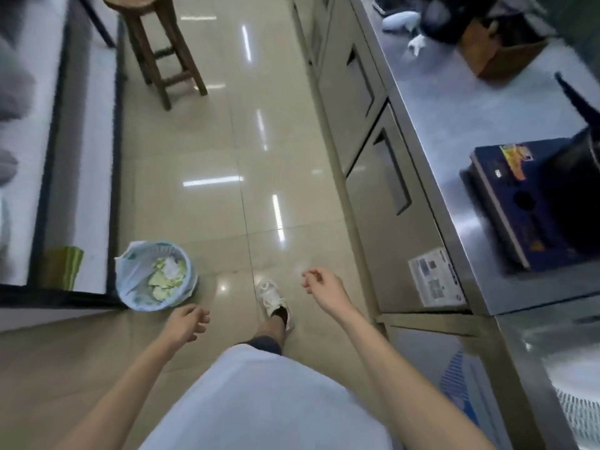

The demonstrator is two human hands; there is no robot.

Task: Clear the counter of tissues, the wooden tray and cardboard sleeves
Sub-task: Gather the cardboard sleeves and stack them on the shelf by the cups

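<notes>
A lined bin [156, 276] on the floor at the left already held crumpled paper, likely tissues. The left hand [186, 323] and right hand [323, 289] hung loosely curled, holding nothing. On the steel counter [454, 102] at right, a white scrap [417, 43] and a wooden tray [501, 55] apparently still waited; the blur hid any sleeves.

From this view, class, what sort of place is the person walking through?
Probably a commercial kitchen or shop back room: a long steel counter with built-in steel doors beneath, a glossy tiled floor and a lined bin.
</notes>
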